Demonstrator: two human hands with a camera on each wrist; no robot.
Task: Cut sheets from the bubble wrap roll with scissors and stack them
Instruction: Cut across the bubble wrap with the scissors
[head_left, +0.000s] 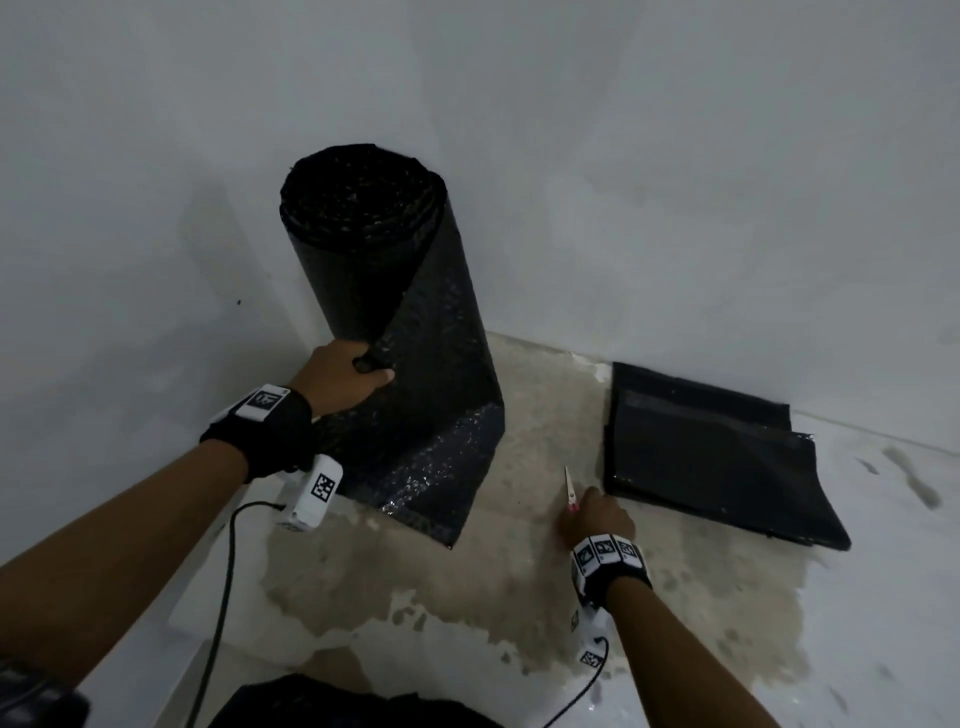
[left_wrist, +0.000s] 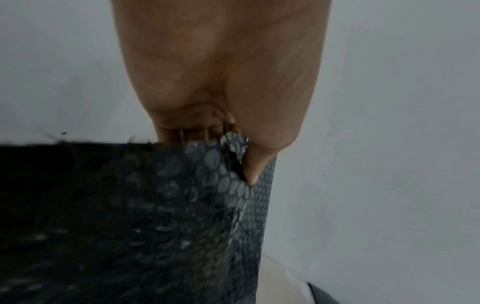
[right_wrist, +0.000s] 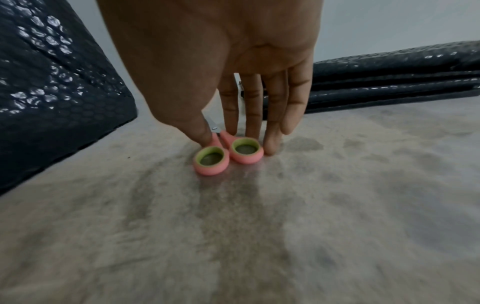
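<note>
A tall black bubble wrap roll (head_left: 363, 249) stands upright against the wall. Its loose sheet (head_left: 441, 415) hangs down and spreads onto the floor. My left hand (head_left: 371, 366) grips the sheet's upper edge; in the left wrist view the thumb and fingers (left_wrist: 249, 170) pinch that edge of the bubble wrap (left_wrist: 182, 205). Small pink scissors (head_left: 570, 486) lie flat on the floor. My right hand (head_left: 584, 506) reaches down on them with straight fingers. In the right wrist view the thumb (right_wrist: 205, 135) touches one pink handle of the scissors (right_wrist: 228, 152). A stack of cut sheets (head_left: 717, 457) lies to the right.
White walls meet in a corner behind the roll. The floor (head_left: 519, 597) shows a worn beige patch around the scissors. A black cable (head_left: 218, 613) trails from my left wrist. In the right wrist view the stack (right_wrist: 389, 82) lies just beyond my fingers, the hanging sheet (right_wrist: 52, 82) to the left.
</note>
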